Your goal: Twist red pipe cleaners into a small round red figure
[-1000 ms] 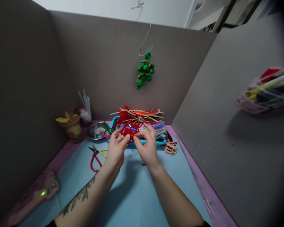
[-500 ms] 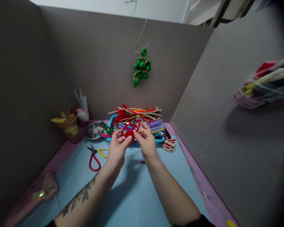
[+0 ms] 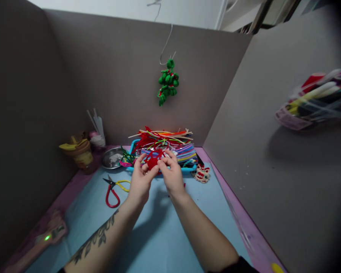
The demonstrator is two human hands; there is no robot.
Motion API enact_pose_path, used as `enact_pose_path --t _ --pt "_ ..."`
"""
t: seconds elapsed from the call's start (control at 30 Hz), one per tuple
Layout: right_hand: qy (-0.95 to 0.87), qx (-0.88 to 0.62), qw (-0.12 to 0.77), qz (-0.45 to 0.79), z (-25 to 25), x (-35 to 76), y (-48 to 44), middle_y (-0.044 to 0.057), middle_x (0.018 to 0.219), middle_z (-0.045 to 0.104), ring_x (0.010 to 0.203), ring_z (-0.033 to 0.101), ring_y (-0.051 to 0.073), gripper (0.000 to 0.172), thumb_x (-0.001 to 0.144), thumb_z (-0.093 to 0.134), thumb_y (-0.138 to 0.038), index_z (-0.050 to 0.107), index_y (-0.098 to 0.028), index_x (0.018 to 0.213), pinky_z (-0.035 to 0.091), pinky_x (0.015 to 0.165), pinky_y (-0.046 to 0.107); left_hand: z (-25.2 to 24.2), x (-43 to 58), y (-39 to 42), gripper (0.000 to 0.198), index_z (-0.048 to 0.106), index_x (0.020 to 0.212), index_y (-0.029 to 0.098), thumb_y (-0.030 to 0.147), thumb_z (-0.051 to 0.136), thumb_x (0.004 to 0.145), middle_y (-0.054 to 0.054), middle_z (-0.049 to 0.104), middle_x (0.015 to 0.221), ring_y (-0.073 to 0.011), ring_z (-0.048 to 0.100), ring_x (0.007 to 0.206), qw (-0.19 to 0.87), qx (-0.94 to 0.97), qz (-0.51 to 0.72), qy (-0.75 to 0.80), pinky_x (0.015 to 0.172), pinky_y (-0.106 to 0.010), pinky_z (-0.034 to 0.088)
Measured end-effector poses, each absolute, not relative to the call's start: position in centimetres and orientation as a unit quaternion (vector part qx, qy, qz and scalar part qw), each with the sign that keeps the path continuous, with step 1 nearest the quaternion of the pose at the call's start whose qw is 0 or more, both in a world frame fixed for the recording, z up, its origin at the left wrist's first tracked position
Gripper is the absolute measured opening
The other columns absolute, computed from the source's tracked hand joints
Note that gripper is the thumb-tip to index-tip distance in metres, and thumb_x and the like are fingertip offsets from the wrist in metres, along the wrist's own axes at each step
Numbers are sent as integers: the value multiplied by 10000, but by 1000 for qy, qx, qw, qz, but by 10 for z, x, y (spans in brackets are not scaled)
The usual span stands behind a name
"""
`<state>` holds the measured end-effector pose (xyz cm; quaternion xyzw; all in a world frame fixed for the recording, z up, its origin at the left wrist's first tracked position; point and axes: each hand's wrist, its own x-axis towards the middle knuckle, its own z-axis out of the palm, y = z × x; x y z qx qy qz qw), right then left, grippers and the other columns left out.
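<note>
My left hand (image 3: 140,181) and my right hand (image 3: 172,174) meet above the blue mat (image 3: 159,235), both pinching a small red pipe-cleaner piece (image 3: 152,160) with a dense middle and loops round it. The fingertips of both hands close on it from either side. Just behind the hands stands a blue tray (image 3: 191,168) piled with pipe cleaners (image 3: 165,142) in red, cream, purple and other colours.
Red-handled scissors (image 3: 113,189) lie left of my hands. A metal dish (image 3: 111,158), a brown cup (image 3: 81,151) and a small red-and-white craft figure (image 3: 202,174) sit near the back wall. A green pipe-cleaner ornament (image 3: 167,82) hangs from a hook. A pink tool with a green light (image 3: 39,240) lies front left.
Both hands kept turning and pinching the red piece; its loops look more gathered now. The view drifted slightly so everything sits a little further left.
</note>
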<state>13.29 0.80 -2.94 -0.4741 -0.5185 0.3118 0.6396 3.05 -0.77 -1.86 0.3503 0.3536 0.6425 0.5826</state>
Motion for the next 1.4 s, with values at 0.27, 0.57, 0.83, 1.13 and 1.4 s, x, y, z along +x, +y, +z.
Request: enact_pose_path --t 0.27,0.57,0.83,1.13,1.4 --pt "-443 -433 670 409 -34 129 12 96 1254 584 1242 498 278 119 692 713 -296 671 -191 655 343 1051 412 -13 24 -5 955 329 1425 161 228 829 614 -26 714 795 -132 671 704 578 381 628 354 740 -260 506" --pt "-564 -476 650 181 -19 156 9 61 937 621 933 591 212 139 824 625 -318 653 -204 749 462 868 359 -2 9 0 999 334 1398 123 275 852 558 15 679 662 -126 638 564 588 387 596 387 611 -229 492" --pt "-709 -435 555 3 -12 181 11 48 898 587 885 575 199 216 854 551 -149 692 -232 996 477 809 342 6 2 -4 944 335 1367 83 274 831 587 -9 679 652 -139 621 563 618 452 511 390 579 -248 487" --pt "-665 -439 598 84 -7 177 3 29 843 681 819 632 194 173 835 550 -170 701 -254 839 498 756 334 3 3 -1 855 380 1319 121 278 808 597 -2 685 679 -151 635 577 569 468 530 420 593 -263 486" --pt "-569 -444 625 298 -15 165 6 7 748 698 684 627 167 91 748 626 -222 701 -215 799 499 653 294 5 2 -2 808 400 1274 122 264 811 593 -3 684 675 -140 623 557 586 462 528 406 581 -255 485"
